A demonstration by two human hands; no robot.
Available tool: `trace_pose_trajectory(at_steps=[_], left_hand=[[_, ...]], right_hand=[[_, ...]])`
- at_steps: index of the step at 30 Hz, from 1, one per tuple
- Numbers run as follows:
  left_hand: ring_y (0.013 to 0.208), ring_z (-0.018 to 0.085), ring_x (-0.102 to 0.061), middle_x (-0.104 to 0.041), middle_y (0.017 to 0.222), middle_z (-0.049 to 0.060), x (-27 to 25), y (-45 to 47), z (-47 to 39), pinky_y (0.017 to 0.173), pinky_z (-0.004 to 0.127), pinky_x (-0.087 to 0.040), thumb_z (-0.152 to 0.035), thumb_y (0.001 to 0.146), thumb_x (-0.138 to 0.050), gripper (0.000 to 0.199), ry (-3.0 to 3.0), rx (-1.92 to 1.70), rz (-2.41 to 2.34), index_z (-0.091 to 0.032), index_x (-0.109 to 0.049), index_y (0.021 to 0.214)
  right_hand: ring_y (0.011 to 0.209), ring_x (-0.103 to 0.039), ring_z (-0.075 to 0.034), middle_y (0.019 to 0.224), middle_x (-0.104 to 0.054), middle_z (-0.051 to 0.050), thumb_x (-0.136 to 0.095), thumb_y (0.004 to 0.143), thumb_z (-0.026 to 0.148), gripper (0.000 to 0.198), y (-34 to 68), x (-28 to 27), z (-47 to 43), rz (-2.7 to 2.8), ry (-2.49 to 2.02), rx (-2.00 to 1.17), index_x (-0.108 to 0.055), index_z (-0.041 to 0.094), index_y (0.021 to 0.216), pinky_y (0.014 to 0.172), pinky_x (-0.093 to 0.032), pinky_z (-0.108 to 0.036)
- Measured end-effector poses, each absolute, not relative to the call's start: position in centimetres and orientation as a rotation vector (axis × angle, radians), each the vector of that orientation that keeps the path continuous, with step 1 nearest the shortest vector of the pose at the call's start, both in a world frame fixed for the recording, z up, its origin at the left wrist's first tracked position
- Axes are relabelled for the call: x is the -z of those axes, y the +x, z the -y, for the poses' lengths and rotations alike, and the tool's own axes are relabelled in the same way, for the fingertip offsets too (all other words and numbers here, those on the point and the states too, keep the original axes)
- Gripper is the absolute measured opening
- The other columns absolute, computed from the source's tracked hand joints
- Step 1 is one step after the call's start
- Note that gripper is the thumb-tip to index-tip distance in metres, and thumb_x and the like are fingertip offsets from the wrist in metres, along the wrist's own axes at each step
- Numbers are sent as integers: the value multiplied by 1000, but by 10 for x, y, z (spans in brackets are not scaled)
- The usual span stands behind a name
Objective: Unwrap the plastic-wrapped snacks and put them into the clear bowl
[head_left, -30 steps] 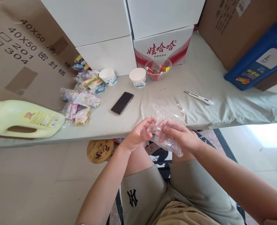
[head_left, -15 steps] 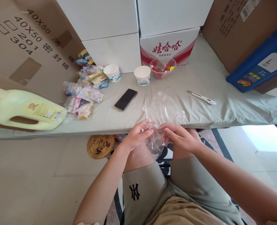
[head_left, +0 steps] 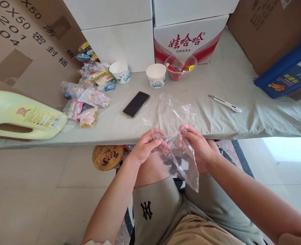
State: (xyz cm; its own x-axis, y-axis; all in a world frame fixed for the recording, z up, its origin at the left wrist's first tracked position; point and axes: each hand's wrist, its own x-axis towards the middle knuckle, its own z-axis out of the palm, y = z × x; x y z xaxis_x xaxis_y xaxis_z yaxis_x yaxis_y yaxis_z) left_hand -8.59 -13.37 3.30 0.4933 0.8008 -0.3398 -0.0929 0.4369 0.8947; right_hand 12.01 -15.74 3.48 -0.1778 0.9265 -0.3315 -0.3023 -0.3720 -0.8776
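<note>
Left hand (head_left: 146,146) and right hand (head_left: 196,144) each pinch clear plastic bag (head_left: 182,165), spread across front edge of table (head_left: 203,90), lower part hanging over lap. White-red carton (head_left: 187,41) reads 娃哈哈, 饮用纯净水; brown carton (head_left: 45,61) reads 201, 304, 密封桶. Shorts (head_left: 157,200): NY logo. Phone (head_left: 136,104) near bag's left; cutter (head_left: 225,103) farther right, flat tablecloth between.
</note>
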Motion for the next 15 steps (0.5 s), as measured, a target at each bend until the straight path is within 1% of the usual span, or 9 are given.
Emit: trace_pose_trajectory(at_steps=[2,4,5,7,9,10,11,13,15], left_hand=[[64,17,-70,-73,72,1,-32,-87,128,67,32,-56,-43,71,-78,33,925,-684,-848,-20,-61,88],[66,18,-70,-72,72,3,-32,-87,119,71,35,-57,-45,69,-77,30,923,-755,-835,-19,-63,77],[66,18,-69,-71,70,4,-32,-87,114,71,36,-56,-50,71,-73,33,930,-785,-836,-18,-63,72],[61,18,-65,-67,62,6,-33,-84,105,67,36,-54,-66,78,-59,52,961,-799,-853,-18,-60,58],[55,16,-58,-59,54,5,-34,-79,98,61,33,-48,-76,81,-48,66,1034,-743,-917,-19,-52,48],[53,14,-54,-55,52,4,-35,-77,96,58,31,-44,-76,80,-51,67,1090,-706,-965,-18,-50,47],[52,11,-50,-52,51,1,-35,-75,94,56,28,-40,-72,78,-60,62,1153,-682,-1016,-18,-49,48],[54,8,-44,-48,55,-4,-34,-73,93,55,25,-34,-54,70,-78,49,1247,-698,-1083,-17,-49,55],[60,7,-47,-53,65,-5,-31,-73,92,59,23,-36,-39,65,-84,38,1217,-772,-1042,-17,-53,69]], right_hand=[[56,-55,-17,65,-59,1,-53,83,41,16,122,-36,152,822,-1121,-1755,-53,26,84,52,-44,-30],[56,-55,-18,63,-57,-2,-46,82,49,27,123,-34,144,883,-1098,-1740,-52,24,71,52,-45,-33],[55,-54,-18,61,-56,-3,-44,81,55,35,123,-31,140,914,-1091,-1711,-51,24,66,52,-45,-33],[54,-52,-17,56,-52,-4,-45,78,66,48,120,-25,134,946,-1098,-1642,-47,24,55,51,-44,-32],[51,-47,-14,51,-47,-1,-58,75,67,51,116,-21,132,916,-1124,-1590,-43,23,52,50,-41,-29],[50,-45,-12,52,-46,1,-67,73,62,49,114,-20,132,884,-1130,-1586,-43,23,55,48,-38,-27],[50,-43,-10,54,-48,3,-74,72,55,45,113,-19,133,849,-1127,-1598,-45,22,60,48,-36,-25],[53,-46,-9,65,-55,6,-82,68,40,38,112,-18,136,788,-1087,-1649,-50,24,79,48,-37,-23],[58,-51,-9,76,-59,8,-85,66,29,48,114,-17,138,748,-1042,-1670,-49,29,98,51,-41,-22]])
